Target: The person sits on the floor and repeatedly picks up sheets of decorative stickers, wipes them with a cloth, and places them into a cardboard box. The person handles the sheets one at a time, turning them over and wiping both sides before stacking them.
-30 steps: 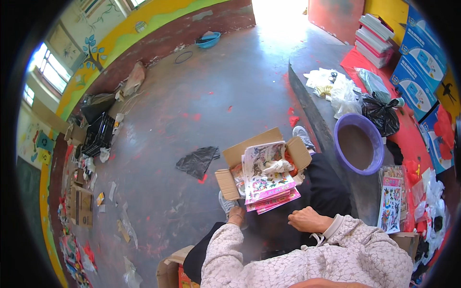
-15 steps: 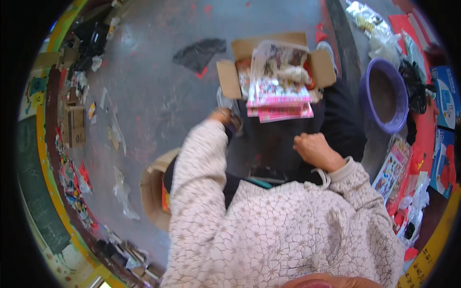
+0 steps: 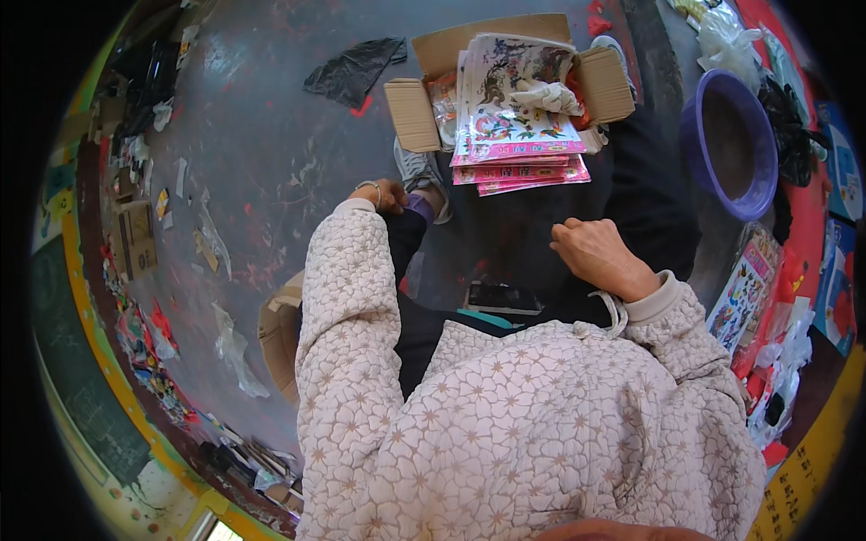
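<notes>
My left hand (image 3: 388,194) is at the lower edge of my black trouser leg (image 3: 406,236), its fingers closed on the cloth. Just beside it show a purple sock (image 3: 419,207) and a grey laced shoe (image 3: 419,169). My right hand (image 3: 595,256) rests by my other thigh with its fingers curled in, and nothing shows in it. Ahead of both hands stands an open cardboard box (image 3: 413,115). A stack of pink-edged printed sheets (image 3: 514,122) in clear sleeves lies over it, with a crumpled white cloth or glove (image 3: 545,96) on top.
A purple basin (image 3: 753,194) stands at the right, near a black plastic bag (image 3: 787,135). Between my legs lie a black phone (image 3: 502,298) and a teal object (image 3: 487,319). A black plastic sheet (image 3: 356,70) and a clear plastic wrapper (image 3: 236,350) lie on the floor. Another carton (image 3: 280,334) sits by my left side.
My left hand has drawn back from beside the shoe to the trouser hem. The right hand stays by the thigh with curled fingers. The whole view has shifted a little.
</notes>
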Demonstrator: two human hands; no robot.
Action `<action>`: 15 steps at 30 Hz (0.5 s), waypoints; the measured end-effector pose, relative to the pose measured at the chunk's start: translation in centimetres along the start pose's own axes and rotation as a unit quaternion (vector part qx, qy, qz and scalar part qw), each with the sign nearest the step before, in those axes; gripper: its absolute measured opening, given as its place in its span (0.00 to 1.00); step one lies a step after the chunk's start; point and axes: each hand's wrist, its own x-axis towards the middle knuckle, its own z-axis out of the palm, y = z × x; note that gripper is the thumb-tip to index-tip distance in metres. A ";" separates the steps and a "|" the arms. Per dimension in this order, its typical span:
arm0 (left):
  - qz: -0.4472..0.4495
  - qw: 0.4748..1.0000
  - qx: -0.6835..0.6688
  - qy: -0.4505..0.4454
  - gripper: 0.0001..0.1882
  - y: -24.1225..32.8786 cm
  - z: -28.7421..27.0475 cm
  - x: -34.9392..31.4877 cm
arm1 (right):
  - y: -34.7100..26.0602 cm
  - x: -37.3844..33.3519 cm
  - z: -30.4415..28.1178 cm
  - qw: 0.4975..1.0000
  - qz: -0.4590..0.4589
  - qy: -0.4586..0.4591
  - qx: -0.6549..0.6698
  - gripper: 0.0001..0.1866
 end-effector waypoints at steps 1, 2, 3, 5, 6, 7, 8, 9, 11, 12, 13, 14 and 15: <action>-0.015 1.000 0.013 -0.007 0.18 0.2 -0.1 -0.2 | 0.0 0.1 0.0 1.000 0.003 -0.005 0.001 0.08; -0.030 0.999 0.027 -0.013 0.18 0.5 -0.2 -0.4 | -0.1 0.2 -0.1 1.000 0.005 -0.010 0.001 0.08; -0.050 0.997 0.060 -0.016 0.18 1.5 -0.7 -1.0 | -0.2 0.1 -0.2 1.000 0.012 -0.014 0.002 0.08; -0.093 0.988 0.124 -0.023 0.18 3.2 -1.5 -2.1 | -0.1 0.0 -0.1 1.000 0.012 -0.015 0.010 0.07; -0.088 0.984 0.151 -0.033 0.18 3.1 -1.6 -1.6 | -0.1 0.0 -0.3 1.000 0.009 -0.015 0.012 0.07; -0.084 0.980 0.175 -0.044 0.18 2.5 -1.4 -0.6 | -0.2 0.1 -0.3 1.000 0.008 -0.017 0.009 0.07; -0.080 0.975 0.200 -0.055 0.18 1.9 -1.1 0.2 | -0.3 0.2 -0.2 1.000 0.008 -0.018 0.007 0.08; -0.055 0.974 0.220 -0.014 0.17 1.6 -0.7 1.4 | -0.3 0.0 -0.2 1.000 0.015 -0.019 0.005 0.08; -0.009 0.964 0.255 0.074 0.16 0.7 -0.1 3.2 | -0.3 -0.1 0.1 1.000 0.008 -0.010 0.019 0.08; -0.011 0.962 0.259 0.083 0.16 0.3 0.2 4.2 | -0.2 -0.1 0.0 1.000 0.008 -0.002 0.023 0.08; -0.015 0.960 0.263 0.094 0.17 -0.3 0.4 4.5 | -0.2 0.0 0.0 1.000 0.006 -0.006 0.020 0.07; -0.019 0.958 0.268 0.105 0.17 -0.9 0.5 4.7 | -0.2 0.0 0.0 1.000 0.005 -0.010 0.016 0.07; -0.025 0.958 0.267 0.097 0.17 -0.7 0.4 4.8 | -0.1 -0.1 0.0 1.000 0.010 -0.016 0.010 0.07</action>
